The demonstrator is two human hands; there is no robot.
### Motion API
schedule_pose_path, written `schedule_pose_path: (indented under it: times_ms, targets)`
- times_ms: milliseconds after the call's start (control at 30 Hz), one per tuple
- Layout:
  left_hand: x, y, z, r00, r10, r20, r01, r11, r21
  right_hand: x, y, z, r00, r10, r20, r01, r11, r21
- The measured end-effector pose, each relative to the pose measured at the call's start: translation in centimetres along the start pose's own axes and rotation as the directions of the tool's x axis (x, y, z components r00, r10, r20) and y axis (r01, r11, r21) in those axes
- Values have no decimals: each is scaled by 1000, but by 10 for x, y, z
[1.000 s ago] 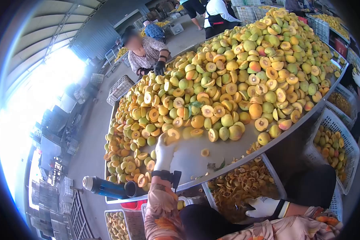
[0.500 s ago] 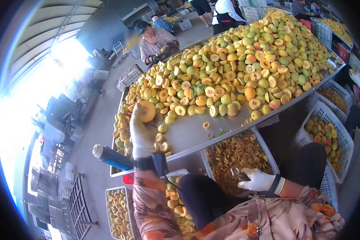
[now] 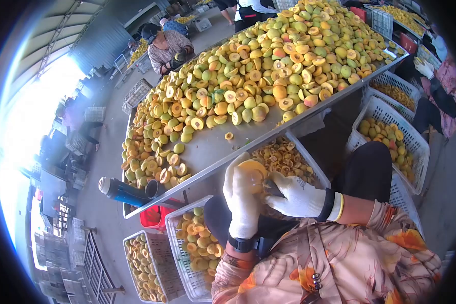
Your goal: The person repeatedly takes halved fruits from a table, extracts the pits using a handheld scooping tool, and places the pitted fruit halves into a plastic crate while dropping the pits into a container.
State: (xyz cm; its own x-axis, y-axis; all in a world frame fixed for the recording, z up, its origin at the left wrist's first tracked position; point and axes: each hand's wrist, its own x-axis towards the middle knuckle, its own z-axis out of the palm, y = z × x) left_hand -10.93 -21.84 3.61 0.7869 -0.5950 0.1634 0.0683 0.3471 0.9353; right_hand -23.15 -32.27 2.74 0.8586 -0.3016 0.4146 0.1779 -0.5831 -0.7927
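Note:
My left hand [image 3: 242, 197], in a white glove, is closed around a halved yellow fruit [image 3: 252, 174] in front of my lap. Against the fruit's right side, my right hand [image 3: 300, 196], also gloved, grips a small dark-handled tool [image 3: 272, 188]; its working end is hidden at the fruit. Beyond my hands, a large heap of halved fruit [image 3: 248, 76] covers much of the metal table [image 3: 207, 147]. A crate of scooped-out pits and scraps [image 3: 283, 158] stands just behind my hands, below the table edge.
A blue flask [image 3: 121, 191] lies at the table's near left corner. Crates of halved fruit [image 3: 146, 266] [image 3: 200, 238] stand below left, near a red container [image 3: 152, 217]. Another fruit crate [image 3: 390, 142] is at right. A co-worker [image 3: 167, 48] works across the table; another person [image 3: 443, 91] sits at far right.
My left hand took a fruit half from the table's left side and brought it back to my lap. My right hand rose to meet it with the tool. The view shifted.

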Motion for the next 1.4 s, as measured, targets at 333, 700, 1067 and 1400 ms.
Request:
schedule_pose_path:
  times_ms: [333, 700, 1067, 1400]
  targets:
    - [-14, 3, 15, 957, 269, -111, -234, 937, 260, -8, -4, 8, 988, 100, 117, -89, 991, -97]
    - [21, 11, 2, 980, 117, 161, -142, 978, 154, 29, -1, -33, 818, 185, 544, -385, 879, 281]
    - [22, -20, 17, 997, 62, -41, -61, 998, 11, 16, 22, -13, 936, 133, 325, -235, 925, 297]
    - [20, -16, 18, 999, -53, 12, 54, 995, -82, 36, 23, -46, 748, 178, 640, -297, 951, 82]
